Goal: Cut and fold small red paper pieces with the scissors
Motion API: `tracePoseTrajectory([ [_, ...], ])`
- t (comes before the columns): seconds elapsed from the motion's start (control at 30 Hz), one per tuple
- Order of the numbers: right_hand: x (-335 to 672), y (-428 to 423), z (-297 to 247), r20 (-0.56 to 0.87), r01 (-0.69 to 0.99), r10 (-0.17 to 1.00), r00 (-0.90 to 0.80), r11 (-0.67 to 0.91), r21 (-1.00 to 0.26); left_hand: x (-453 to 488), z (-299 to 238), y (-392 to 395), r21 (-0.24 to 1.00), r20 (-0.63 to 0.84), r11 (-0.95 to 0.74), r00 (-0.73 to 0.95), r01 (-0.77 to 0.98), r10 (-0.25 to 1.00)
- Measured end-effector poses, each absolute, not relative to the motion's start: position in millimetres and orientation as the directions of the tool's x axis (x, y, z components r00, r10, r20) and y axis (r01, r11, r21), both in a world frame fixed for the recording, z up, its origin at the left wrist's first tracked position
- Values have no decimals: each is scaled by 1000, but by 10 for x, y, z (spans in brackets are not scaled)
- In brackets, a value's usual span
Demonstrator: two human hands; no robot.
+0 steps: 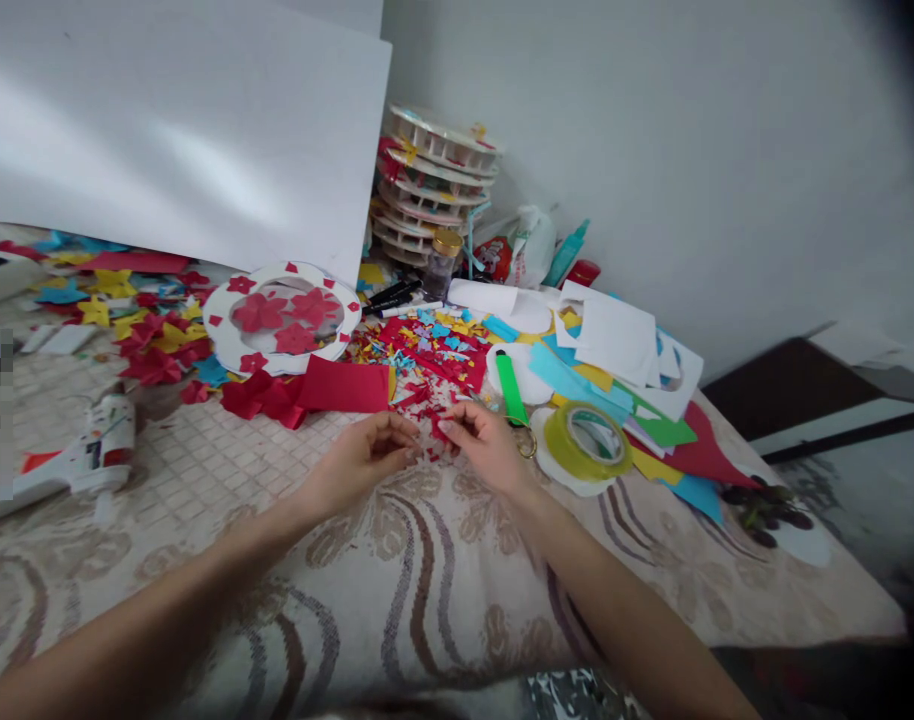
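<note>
My left hand and my right hand meet over the patterned tablecloth. Both pinch a small red paper piece between their fingertips. Just beyond them lies a pile of red, blue and yellow paper scraps. A folded red paper sheet lies to the left of the scraps. A white ring decorated with red paper flowers rests further back on the left.
A roll of yellow-green tape, a green lighter and scissors sit right of my hands. A glue gun lies at the left. Stacked white rings, bottles and a white board stand at the back.
</note>
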State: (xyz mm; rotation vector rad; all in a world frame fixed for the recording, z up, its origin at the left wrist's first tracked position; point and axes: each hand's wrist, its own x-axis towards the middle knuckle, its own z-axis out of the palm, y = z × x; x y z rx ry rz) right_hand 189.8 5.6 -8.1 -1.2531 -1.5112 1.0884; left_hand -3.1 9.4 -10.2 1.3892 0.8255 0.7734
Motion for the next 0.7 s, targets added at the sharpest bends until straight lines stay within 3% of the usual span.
tracePoseTrajectory([
  [0.1, 2059, 403, -19, 186, 452, 980, -65, 195, -871, -32, -80, 67, 989, -4, -72, 510, 130, 860],
  [0.2, 2197, 821, 87, 182, 690, 982, -42, 161, -706, -38, -69, 55, 972, -1, -120, 519, 200, 855],
  [0.4, 2321, 1583, 348, 263, 792, 964, 29, 139, -595, -61, -41, 78, 952, 29, -169, 477, 254, 878],
  [0.7, 2139, 2752, 573, 372, 771, 913, 168, 113, -627, -88, -24, 83, 898, 111, -279, 436, 341, 893],
])
